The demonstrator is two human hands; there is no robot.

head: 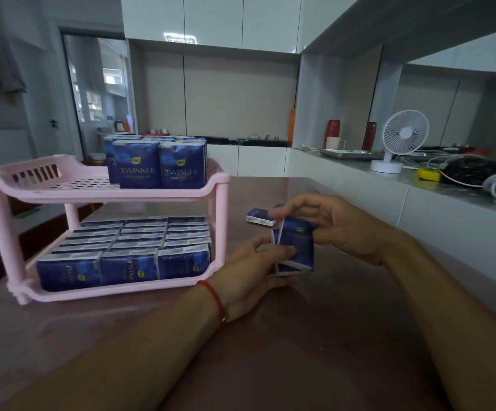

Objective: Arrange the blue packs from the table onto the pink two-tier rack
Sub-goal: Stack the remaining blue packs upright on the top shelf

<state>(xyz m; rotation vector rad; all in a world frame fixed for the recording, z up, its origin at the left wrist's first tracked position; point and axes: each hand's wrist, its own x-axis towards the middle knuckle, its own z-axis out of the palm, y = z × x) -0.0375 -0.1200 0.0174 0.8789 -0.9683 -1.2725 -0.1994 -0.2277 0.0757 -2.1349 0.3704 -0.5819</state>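
Note:
The pink two-tier rack point(214, 185) stands on the table at the left. Its lower tier is filled with several blue packs point(128, 266) in rows. On the right half of the upper tier, several blue packs point(156, 167) stand upright. To the right of the rack, both hands hold a small bunch of blue packs point(297, 247) upright just above the table. My left hand point(249, 277) grips the bunch from the left and below. From the right and above, my right hand point(338, 223) grips the same bunch. One loose blue pack point(258, 217) lies flat on the table behind the hands.
The brown table point(300, 336) stretches toward me. To the right runs a white counter point(418, 191) carrying a white desk fan point(400, 140), cables, a yellow object and a metal tray. The upper tier's left half point(71, 182) holds nothing. Cabinets and a doorway lie behind.

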